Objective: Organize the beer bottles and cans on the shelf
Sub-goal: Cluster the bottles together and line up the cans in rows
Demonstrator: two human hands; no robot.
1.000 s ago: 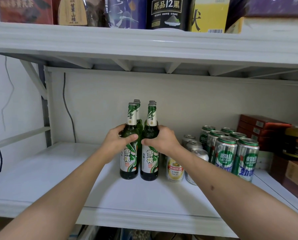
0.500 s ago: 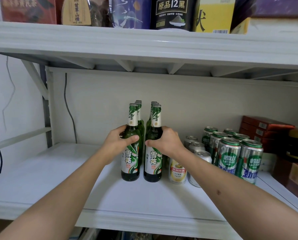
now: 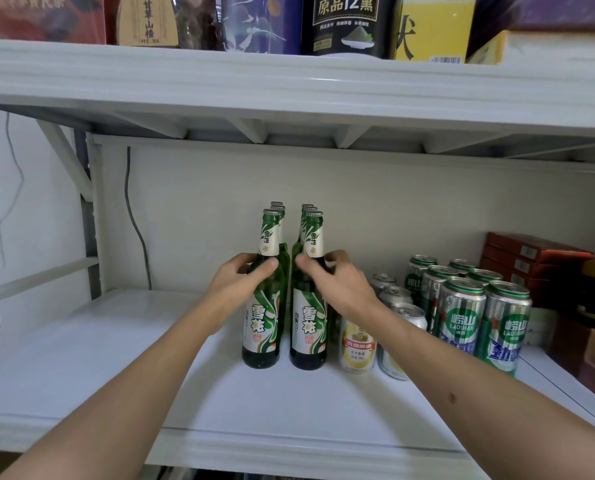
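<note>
The left hand (image 3: 235, 284) is curled round the left front bottle (image 3: 264, 299), the right hand (image 3: 337, 285) round the right front bottle (image 3: 309, 306), both standing on the shelf (image 3: 116, 358). They should be kept upright and nudged level, clear of the cans (image 3: 462, 317) beside the right hand.

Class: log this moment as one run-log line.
left hand grips left front bottle | right hand grips right front bottle | both upright

Green beer bottles (image 3: 263, 306) stand upright in two rows on the white shelf (image 3: 116, 375). Beside them — to the right — upright cans (image 3: 462, 317) cluster.
</note>
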